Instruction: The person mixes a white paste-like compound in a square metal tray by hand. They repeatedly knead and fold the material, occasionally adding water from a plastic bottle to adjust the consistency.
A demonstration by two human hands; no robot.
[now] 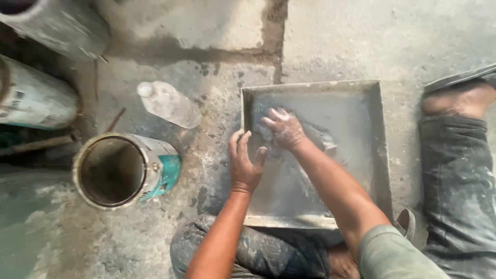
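Grey cement dust covers almost everything here: the floor [206,31], the clothes, the skin. One square tray [383,155] lies on the floor in the middle, a little to the right, with a wet grey mix smeared inside it. Two hands are at work. The left hand [244,163] grips the left rim of the tray, its fingers curled over the edge and thumb spread toward the inside. The right hand [283,129] is inside the tray at the far left corner, fingers spread and pressed flat into the grey mix, coated with it.

On the left I count three cylinders. One can [124,170] lies on its side near the tray, its open mouth toward the camera, with a white label and a teal band around its body. A second one [33,98], farther left, is pale and carries a small dark striped mark on a label. The third [62,23] is at the far left corner, grey and dusty. One clear plastic bottle [168,103] with a white cap lies on the floor between the can and the tray. One bare foot [460,101] rests to the right of the tray, next to a grey trouser leg [454,191].
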